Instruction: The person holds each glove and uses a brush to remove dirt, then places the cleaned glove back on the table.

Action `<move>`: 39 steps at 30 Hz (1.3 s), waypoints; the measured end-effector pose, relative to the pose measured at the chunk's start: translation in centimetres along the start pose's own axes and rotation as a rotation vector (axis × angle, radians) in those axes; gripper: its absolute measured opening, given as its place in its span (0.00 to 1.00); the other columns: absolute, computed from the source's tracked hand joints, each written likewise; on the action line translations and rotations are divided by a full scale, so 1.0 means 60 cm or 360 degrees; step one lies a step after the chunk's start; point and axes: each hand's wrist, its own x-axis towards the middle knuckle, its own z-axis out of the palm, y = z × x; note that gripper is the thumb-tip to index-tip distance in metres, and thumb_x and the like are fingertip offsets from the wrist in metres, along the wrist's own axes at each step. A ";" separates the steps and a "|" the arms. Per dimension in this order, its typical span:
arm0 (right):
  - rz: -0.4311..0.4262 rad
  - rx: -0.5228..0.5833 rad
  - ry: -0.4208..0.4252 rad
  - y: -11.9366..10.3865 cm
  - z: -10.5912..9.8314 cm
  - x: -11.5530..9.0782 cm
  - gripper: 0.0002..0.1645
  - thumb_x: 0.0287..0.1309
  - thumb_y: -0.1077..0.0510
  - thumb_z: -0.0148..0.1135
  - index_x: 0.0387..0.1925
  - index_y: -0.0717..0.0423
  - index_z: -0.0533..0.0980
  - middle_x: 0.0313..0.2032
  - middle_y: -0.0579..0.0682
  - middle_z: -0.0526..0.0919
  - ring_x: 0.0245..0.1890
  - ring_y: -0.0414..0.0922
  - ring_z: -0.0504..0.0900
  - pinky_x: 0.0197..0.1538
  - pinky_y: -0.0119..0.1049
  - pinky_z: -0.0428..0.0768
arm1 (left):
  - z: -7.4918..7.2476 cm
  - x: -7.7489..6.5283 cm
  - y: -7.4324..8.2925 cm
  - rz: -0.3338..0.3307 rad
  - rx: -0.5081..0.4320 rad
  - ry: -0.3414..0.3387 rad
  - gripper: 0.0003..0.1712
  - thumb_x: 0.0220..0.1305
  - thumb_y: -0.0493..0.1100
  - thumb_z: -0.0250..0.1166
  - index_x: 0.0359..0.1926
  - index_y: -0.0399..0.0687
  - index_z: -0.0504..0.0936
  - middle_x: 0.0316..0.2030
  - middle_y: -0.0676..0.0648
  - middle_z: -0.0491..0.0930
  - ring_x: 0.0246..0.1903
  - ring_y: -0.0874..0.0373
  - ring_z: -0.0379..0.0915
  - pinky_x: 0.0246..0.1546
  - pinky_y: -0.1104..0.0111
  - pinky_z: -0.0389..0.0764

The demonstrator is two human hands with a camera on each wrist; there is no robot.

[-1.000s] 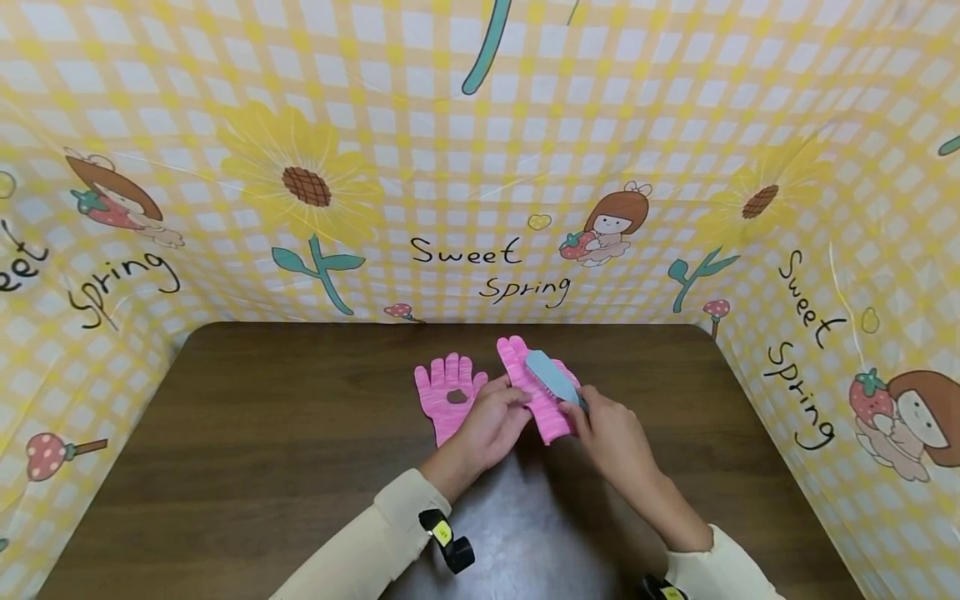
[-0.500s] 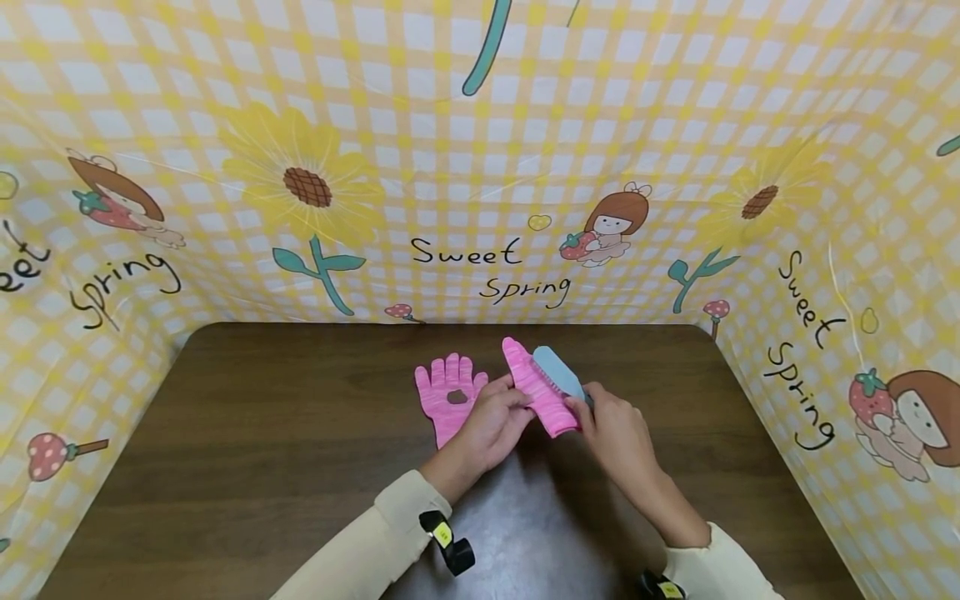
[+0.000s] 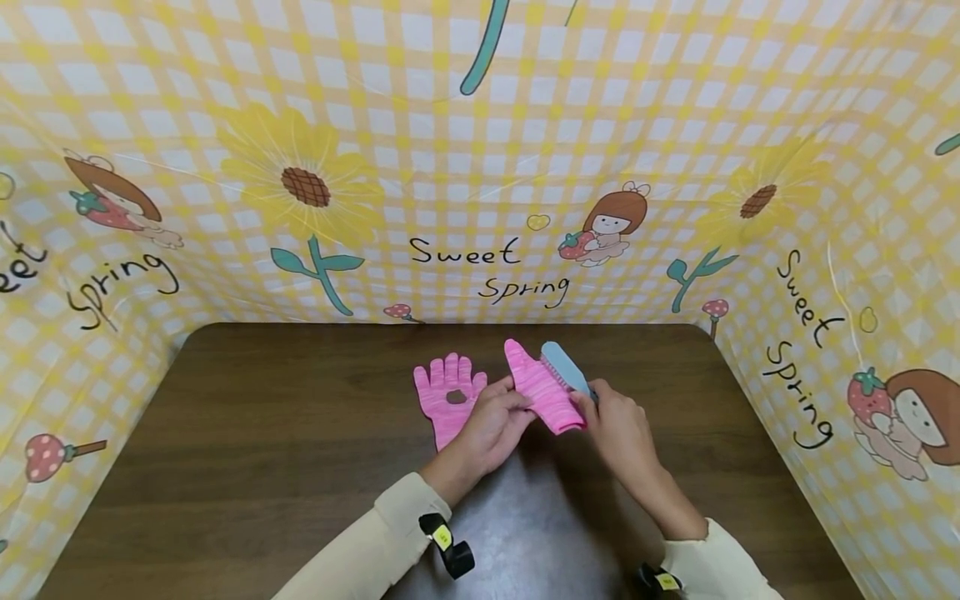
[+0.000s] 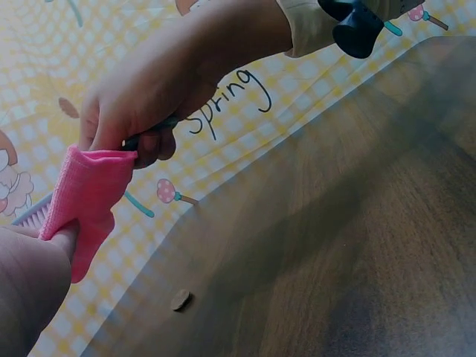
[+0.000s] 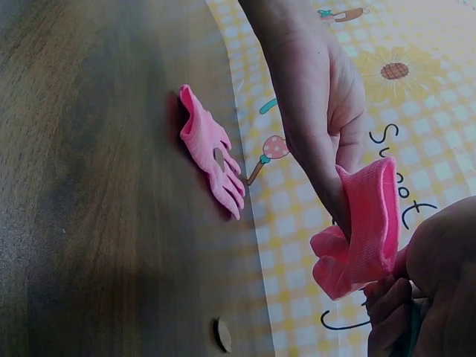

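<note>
Backdrop point(image 3: 480, 167) of yellow gingham is wrapping around three sides of the dark wooden table point(image 3: 225, 467). Lying flat on it is a pink glove with a hole point(image 3: 448, 397), just left of the hands. The left hand point(image 3: 491, 427) is pinching the other pink glove point(image 3: 543, 387), raised off the table, while the right hand point(image 3: 618, 429) is gripping a blue brush point(image 3: 566, 369) against that glove's far side. Brushing the held glove seems the step underway; continuing probably calls for steady strokes along the fabric.
</note>
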 end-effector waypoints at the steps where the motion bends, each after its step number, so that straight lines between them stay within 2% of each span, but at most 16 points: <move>1: 0.0006 0.0002 -0.0004 0.000 0.001 0.001 0.18 0.69 0.50 0.63 0.45 0.64 0.79 0.23 0.51 0.77 0.22 0.48 0.74 0.27 0.41 0.74 | 0.000 0.000 0.000 -0.0003 -0.0001 0.0005 0.36 0.65 0.20 0.35 0.76 0.25 0.52 0.78 0.30 0.53 0.78 0.42 0.46 0.79 0.46 0.48; 13: 0.0134 0.0005 -0.0039 0.010 0.007 0.008 0.21 0.69 0.47 0.63 0.47 0.63 0.80 0.25 0.55 0.80 0.24 0.52 0.76 0.29 0.47 0.77 | -0.004 -0.001 -0.003 -0.0026 0.0027 0.0032 0.36 0.65 0.21 0.35 0.76 0.26 0.51 0.77 0.30 0.53 0.78 0.41 0.48 0.79 0.44 0.48; 16: 0.0146 -0.0001 -0.0009 0.017 0.006 0.011 0.22 0.70 0.48 0.62 0.47 0.65 0.80 0.28 0.60 0.84 0.25 0.57 0.80 0.29 0.53 0.79 | -0.004 -0.001 -0.006 -0.0008 0.0055 0.0038 0.36 0.64 0.21 0.36 0.75 0.25 0.53 0.75 0.30 0.57 0.75 0.44 0.55 0.79 0.45 0.51; 20: 0.0172 0.0026 0.0039 0.023 0.002 0.013 0.22 0.70 0.48 0.62 0.47 0.66 0.79 0.33 0.64 0.87 0.29 0.62 0.83 0.33 0.59 0.80 | -0.004 0.001 -0.008 0.0024 0.0096 0.0060 0.33 0.63 0.21 0.37 0.72 0.23 0.56 0.65 0.35 0.69 0.65 0.52 0.65 0.78 0.49 0.57; 23: 0.0128 0.0091 0.0037 0.015 -0.003 0.010 0.20 0.69 0.49 0.63 0.47 0.64 0.79 0.30 0.61 0.85 0.28 0.57 0.80 0.34 0.56 0.80 | -0.005 0.002 -0.006 0.0038 0.0084 0.0062 0.32 0.67 0.23 0.38 0.72 0.24 0.57 0.63 0.39 0.70 0.64 0.54 0.66 0.77 0.51 0.58; 28: -0.0057 0.0146 -0.0078 -0.020 -0.007 -0.003 0.16 0.66 0.52 0.66 0.44 0.62 0.79 0.22 0.50 0.76 0.23 0.45 0.72 0.28 0.38 0.74 | -0.003 0.001 0.002 0.0038 0.0026 0.0003 0.31 0.74 0.28 0.37 0.76 0.27 0.53 0.76 0.36 0.59 0.76 0.50 0.55 0.80 0.52 0.52; 31: -0.0111 0.0110 -0.0137 -0.034 -0.004 -0.009 0.17 0.65 0.52 0.68 0.43 0.63 0.78 0.20 0.47 0.72 0.22 0.42 0.69 0.25 0.32 0.69 | -0.001 0.000 0.007 0.0036 0.0033 0.0003 0.31 0.74 0.28 0.37 0.77 0.28 0.53 0.78 0.36 0.56 0.78 0.46 0.50 0.80 0.53 0.51; 39: 0.0033 0.0099 -0.0097 -0.023 0.001 -0.004 0.17 0.66 0.50 0.67 0.44 0.60 0.80 0.19 0.46 0.71 0.21 0.44 0.69 0.24 0.34 0.67 | 0.001 0.001 0.007 0.0043 0.0082 0.0015 0.32 0.70 0.24 0.35 0.75 0.23 0.51 0.77 0.30 0.53 0.77 0.41 0.49 0.79 0.47 0.50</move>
